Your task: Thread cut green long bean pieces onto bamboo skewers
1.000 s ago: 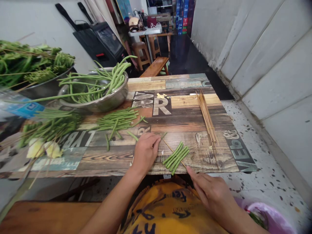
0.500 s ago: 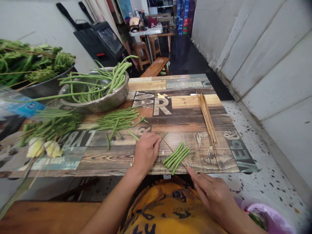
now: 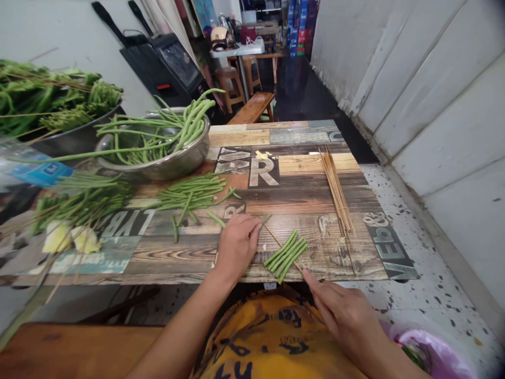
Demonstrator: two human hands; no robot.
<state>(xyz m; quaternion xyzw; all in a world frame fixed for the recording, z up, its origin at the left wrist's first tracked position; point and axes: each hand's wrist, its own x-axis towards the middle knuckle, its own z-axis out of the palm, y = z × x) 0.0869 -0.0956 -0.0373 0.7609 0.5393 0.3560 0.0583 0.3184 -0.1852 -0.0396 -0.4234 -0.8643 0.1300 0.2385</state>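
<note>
My right hand [image 3: 342, 304] is closed around the near end of a bamboo skewer [image 3: 272, 233]. Several cut green bean pieces [image 3: 285, 257] sit side by side across the skewer, low over the table's front edge. My left hand [image 3: 237, 243], its fingers pinched, grips another green bean piece [image 3: 267, 218] by the skewer's far tip; the fingers hide much of this piece. Left of that hand, loose cut beans [image 3: 193, 190] lie in a pile on the wood-patterned table [image 3: 307, 197].
A steel bowl [image 3: 173, 167] of long beans stands back left, beside a larger basin [image 3: 84, 131] of leafy greens. A bottle [image 3: 45, 172] and skewered bean bundles [image 3: 84, 202] lie left. Spare skewers [image 3: 336, 192] lie right. A pink-lined bin [image 3: 437, 352] stands on the floor.
Hardly anything differs. Both hands, the skewer and its beans keep the same places; the whole view has shifted very slightly.
</note>
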